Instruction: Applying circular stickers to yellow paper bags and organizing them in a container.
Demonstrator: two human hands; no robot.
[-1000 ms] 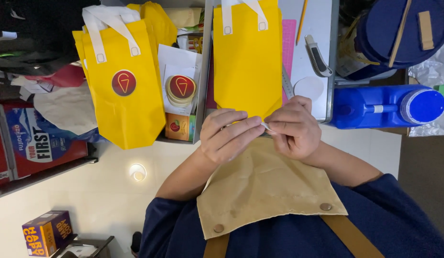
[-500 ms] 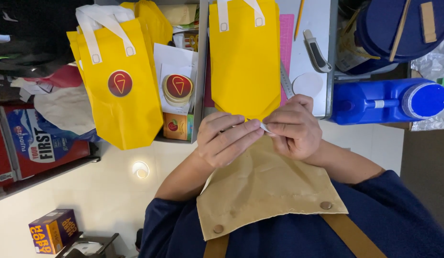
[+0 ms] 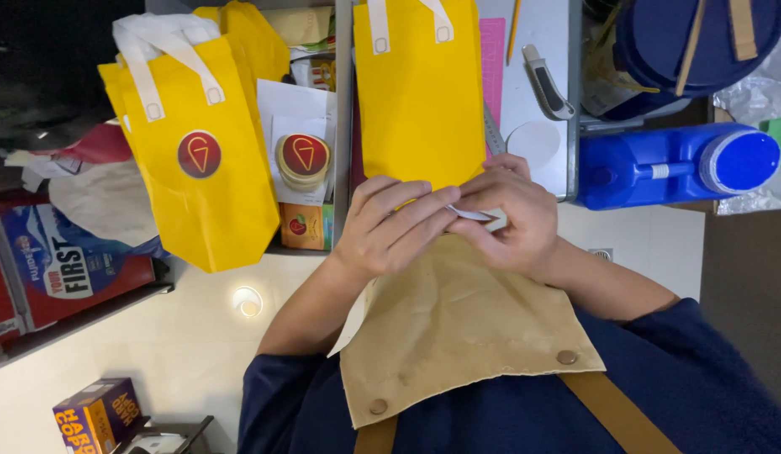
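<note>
Risk at this point is lying mainly in the grip: both hands are pinching one small white slip [image 3: 481, 216] between fingertips, just above the tan apron [image 3: 458, 328], at the near edge of the worktop [image 3: 567, 34]. The left hand [image 3: 390, 231] is lying flat-fingered over the slip's left end; the right hand [image 3: 512, 214] is curling around its right end, thumb and forefinger closing on it. The two hands are touching, so little of the slip is showing.

Likely faults, as a judgement:
- Slip is tearing or creasing if the hands are pulling unevenly, since it is looking thin and flimsy.
- Slip is dropping onto the apron or the floor if either pinch is loosening.
- If the slip is a peel-off backing, an adhesive face is folding onto itself or sticking to a finger; whether it is adhesive cannot be told.

Appearance of the slip: white, thin, slightly curved, mostly hidden by fingers; its full shape cannot be told.

Nearby, a yellow bag [image 3: 420, 92] is lying just beyond the hands, and a stack of round red stickers [image 3: 304, 160] is sitting to its left, beside a second bag [image 3: 197, 160].
</note>
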